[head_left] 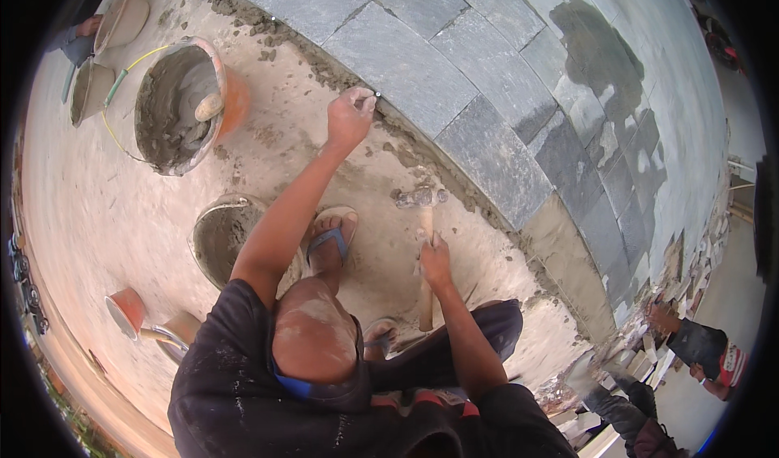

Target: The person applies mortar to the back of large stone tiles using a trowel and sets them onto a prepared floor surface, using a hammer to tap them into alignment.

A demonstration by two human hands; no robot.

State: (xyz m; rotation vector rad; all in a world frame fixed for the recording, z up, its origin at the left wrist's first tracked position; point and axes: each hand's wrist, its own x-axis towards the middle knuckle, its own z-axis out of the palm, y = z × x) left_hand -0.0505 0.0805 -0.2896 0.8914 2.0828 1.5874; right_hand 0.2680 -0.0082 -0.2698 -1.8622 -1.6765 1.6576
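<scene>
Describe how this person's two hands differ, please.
The left hand is by the edge of the grey slabs; the right hand is farther from that edge. The left hand's fingers are curled together at a tiny white spot, too small to identify, while the right hand grips a hammer by its wooden handle. Both hands are bare.

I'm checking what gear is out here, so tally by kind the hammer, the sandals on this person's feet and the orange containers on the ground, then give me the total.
Hammer, held in the right hand: 1
Sandals: 2
Orange containers, a large bucket and a small vessel: 2
Total: 5
</scene>
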